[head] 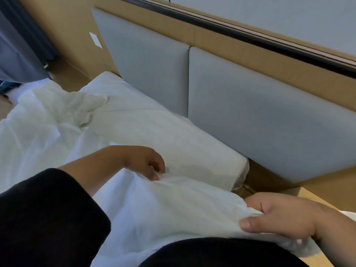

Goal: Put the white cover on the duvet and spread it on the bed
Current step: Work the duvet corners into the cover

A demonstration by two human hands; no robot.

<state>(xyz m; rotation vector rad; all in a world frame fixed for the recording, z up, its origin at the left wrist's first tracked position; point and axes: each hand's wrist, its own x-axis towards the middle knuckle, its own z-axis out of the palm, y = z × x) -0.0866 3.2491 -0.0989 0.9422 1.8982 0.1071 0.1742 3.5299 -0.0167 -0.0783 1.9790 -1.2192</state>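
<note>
At the near edge of the bed [173, 143], both hands work on the white cover [163, 209], which lies bunched across the lower middle of the view and against the person's dark clothing. The right hand [285, 216] grips a gathered fold of the cover at the lower right: the thumb presses on top of the fabric and the curled fingers wrap round its edge. The left hand [144, 162], reaching in from a black sleeve [48, 214], is bent downward at the wrist, with its fingertips pinching a small ridge of the cover near the centre of the frame. The fabric is drawn fairly taut between the two hands.

Whether the duvet is already inside the cover cannot be determined; only white fabric is visible. More white bedding [44, 116] lies crumpled at the left side of the bed, extending to the frame edge. The mattress surface beyond the hands shows a white sheet running up to the headboard.

The headboard consists of two pale grey padded panels [250, 108] set side by side in a tan wooden surround [221, 39]. A white wall plate [95, 40] sits on the wood left of the panels. A dark curtain [17, 45] hangs at the far left.
</note>
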